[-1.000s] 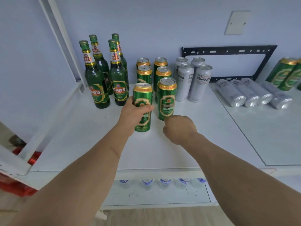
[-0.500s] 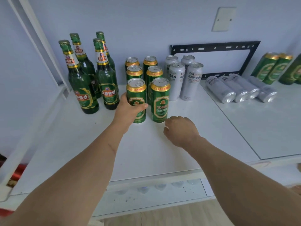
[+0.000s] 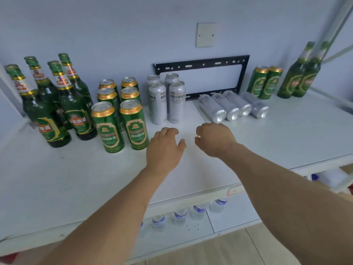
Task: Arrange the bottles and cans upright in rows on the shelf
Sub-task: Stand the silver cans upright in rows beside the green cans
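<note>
On the white shelf (image 3: 76,175), several green bottles (image 3: 74,104) stand upright at the left. Beside them stand two columns of green cans, the front left can (image 3: 108,127) and front right can (image 3: 134,124) nearest me. Several silver cans (image 3: 176,102) stand upright behind my hands. More silver cans (image 3: 212,108) lie on their sides to the right. Two green cans (image 3: 264,83) and two bottles (image 3: 299,77) lean against the wall at far right. My left hand (image 3: 164,146) hovers empty, fingers loosely curled, right of the green cans. My right hand (image 3: 214,139) hovers empty near the lying silver cans.
A black metal bracket (image 3: 202,64) leans on the wall behind the silver cans. A white wall plate (image 3: 206,34) sits above it. Water bottles (image 3: 179,217) stand on a lower shelf below the front edge. A white frame post (image 3: 336,29) crosses the top right.
My left hand has let go of the front left green can and moved right, away from it. My right hand has moved right too. The view has shifted right.
</note>
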